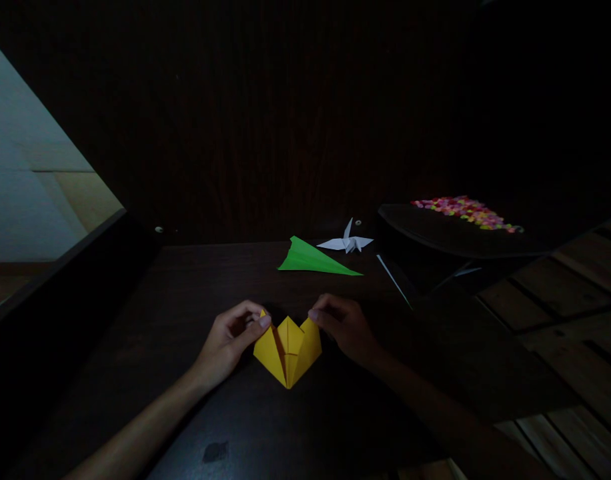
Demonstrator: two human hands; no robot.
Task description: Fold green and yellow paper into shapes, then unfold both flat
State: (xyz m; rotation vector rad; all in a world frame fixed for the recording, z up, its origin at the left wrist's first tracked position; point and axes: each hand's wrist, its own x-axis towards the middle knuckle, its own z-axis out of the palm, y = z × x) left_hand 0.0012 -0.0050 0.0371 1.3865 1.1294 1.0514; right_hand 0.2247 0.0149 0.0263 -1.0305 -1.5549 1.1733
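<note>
Both-handed, fingers [263, 322] pinching yellow folded paper [288, 350], dark table [195, 293]

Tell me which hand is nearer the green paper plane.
Right. The right hand pinches the right corner of the yellow paper, just below the green plane. The left hand pinches the yellow paper's left corner, farther down-left of the plane.

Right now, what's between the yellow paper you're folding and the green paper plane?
Nothing. The head view shows only bare dark table between the yellow folded paper and the green paper plane. The left hand and right hand pinch the yellow paper's top corners.
</note>
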